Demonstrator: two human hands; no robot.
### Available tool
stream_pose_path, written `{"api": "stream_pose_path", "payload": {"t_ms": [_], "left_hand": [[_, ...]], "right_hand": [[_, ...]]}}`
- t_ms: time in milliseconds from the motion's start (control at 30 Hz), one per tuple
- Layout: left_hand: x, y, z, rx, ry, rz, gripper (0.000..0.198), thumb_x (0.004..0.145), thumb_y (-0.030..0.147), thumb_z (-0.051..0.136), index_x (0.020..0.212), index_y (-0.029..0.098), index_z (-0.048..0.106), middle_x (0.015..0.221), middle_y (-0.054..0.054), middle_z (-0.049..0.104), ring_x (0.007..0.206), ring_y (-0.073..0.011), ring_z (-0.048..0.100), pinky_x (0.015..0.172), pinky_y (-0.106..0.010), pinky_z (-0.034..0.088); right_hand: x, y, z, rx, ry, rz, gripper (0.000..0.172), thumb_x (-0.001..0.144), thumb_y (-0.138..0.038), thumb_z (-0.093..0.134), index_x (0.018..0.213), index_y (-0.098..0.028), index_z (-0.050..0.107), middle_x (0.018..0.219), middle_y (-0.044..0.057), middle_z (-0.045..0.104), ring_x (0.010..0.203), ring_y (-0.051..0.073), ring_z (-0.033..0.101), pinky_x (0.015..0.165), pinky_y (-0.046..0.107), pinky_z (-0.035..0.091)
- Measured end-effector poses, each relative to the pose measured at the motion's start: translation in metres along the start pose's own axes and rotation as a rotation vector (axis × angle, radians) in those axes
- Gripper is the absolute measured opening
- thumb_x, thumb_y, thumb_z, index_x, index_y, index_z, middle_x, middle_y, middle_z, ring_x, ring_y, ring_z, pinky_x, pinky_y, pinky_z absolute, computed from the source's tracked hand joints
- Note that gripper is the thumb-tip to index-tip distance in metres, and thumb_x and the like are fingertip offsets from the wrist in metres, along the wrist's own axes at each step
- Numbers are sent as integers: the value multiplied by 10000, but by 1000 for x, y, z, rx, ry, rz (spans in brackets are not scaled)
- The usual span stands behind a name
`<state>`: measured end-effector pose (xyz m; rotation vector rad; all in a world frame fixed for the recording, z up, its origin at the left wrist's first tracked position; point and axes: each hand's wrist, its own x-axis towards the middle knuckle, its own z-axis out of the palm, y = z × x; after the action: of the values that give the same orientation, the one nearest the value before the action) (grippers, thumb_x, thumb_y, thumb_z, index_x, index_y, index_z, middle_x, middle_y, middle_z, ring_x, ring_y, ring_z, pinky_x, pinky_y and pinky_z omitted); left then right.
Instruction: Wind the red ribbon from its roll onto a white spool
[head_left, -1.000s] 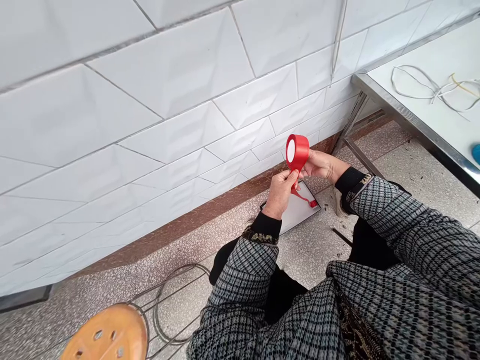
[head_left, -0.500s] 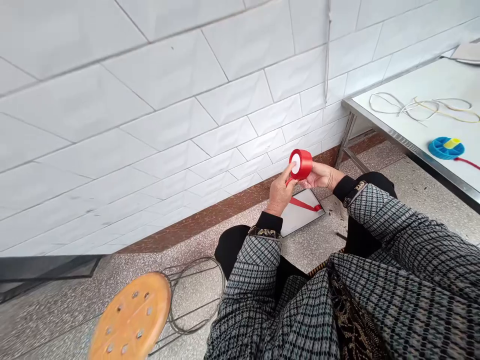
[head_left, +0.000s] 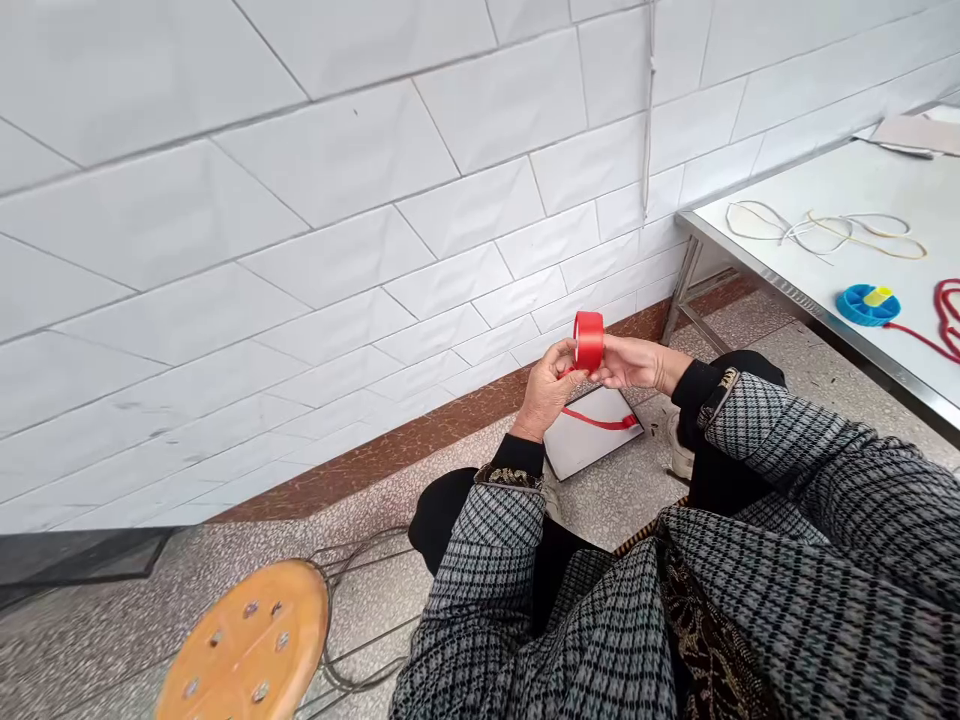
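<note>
A red ribbon roll (head_left: 589, 340) is held up edge-on between both hands in front of the tiled wall. My right hand (head_left: 634, 362) grips the roll from the right with curled fingers. My left hand (head_left: 546, 389) is closed against its left side, pinching the loose end. A free red ribbon tail (head_left: 600, 420) trails down from the roll across a white board (head_left: 589, 445) lying on the floor below the hands.
A metal-edged white table (head_left: 787, 285) at the right carries loose white and yellow cords (head_left: 817, 228), a blue spool (head_left: 866, 304) and red cord (head_left: 946, 305). A round orange stool (head_left: 244, 650) with a wire frame stands at lower left. My knees are beneath the hands.
The roll has turned from showing its white core face to standing edge-on. The view has shifted left and back, bringing more of the table and the blue spool into sight.
</note>
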<state>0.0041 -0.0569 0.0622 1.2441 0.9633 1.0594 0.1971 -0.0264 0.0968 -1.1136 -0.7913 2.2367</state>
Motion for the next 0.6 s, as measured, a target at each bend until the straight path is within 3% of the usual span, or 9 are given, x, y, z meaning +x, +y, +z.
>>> {"api": "stream_pose_path", "payload": {"t_ms": [100, 167, 333, 400, 600], "left_hand": [[-1, 4, -4, -91, 51, -67, 759, 665, 491, 986, 1283, 213, 645, 655, 134, 568, 467, -51, 346, 501, -228, 251], [2, 9, -8, -144, 72, -98, 781, 657, 482, 990, 1301, 228, 629, 639, 153, 531, 438, -37, 240, 471, -237, 157], [17, 21, -24, -163, 58, -135, 752, 662, 432, 992, 1292, 234, 633, 611, 161, 483, 440, -42, 246, 469, -244, 140], [23, 19, -28, -161, 74, -156, 722, 671, 422, 990, 1274, 239, 637, 614, 161, 468, 444, -42, 243, 470, -244, 132], [28, 3, -21, -188, 325, -117, 619, 758, 578, 953, 1156, 233, 628, 570, 167, 393, 434, -54, 231, 452, -242, 136]], "right_hand": [[12, -6, -1, -202, 44, -223, 105, 1072, -262, 804, 1062, -158, 794, 871, 72, 809, 679, 152, 723, 576, 197, 640], [23, -14, -2, -328, 64, -347, 92, 992, -198, 851, 1052, -165, 789, 944, 74, 833, 751, 167, 745, 592, 200, 638], [54, -32, -2, -480, 127, -476, 247, 909, -104, 825, 1133, -182, 755, 907, 16, 809, 727, 171, 734, 587, 218, 613], [67, -32, -2, -508, 165, -488, 226, 899, -91, 789, 1095, -189, 736, 898, -1, 799, 721, 165, 719, 594, 221, 602], [94, -27, -5, -426, 424, -438, 147, 896, -117, 759, 946, -223, 670, 785, -7, 729, 651, 160, 675, 550, 217, 556]]}}
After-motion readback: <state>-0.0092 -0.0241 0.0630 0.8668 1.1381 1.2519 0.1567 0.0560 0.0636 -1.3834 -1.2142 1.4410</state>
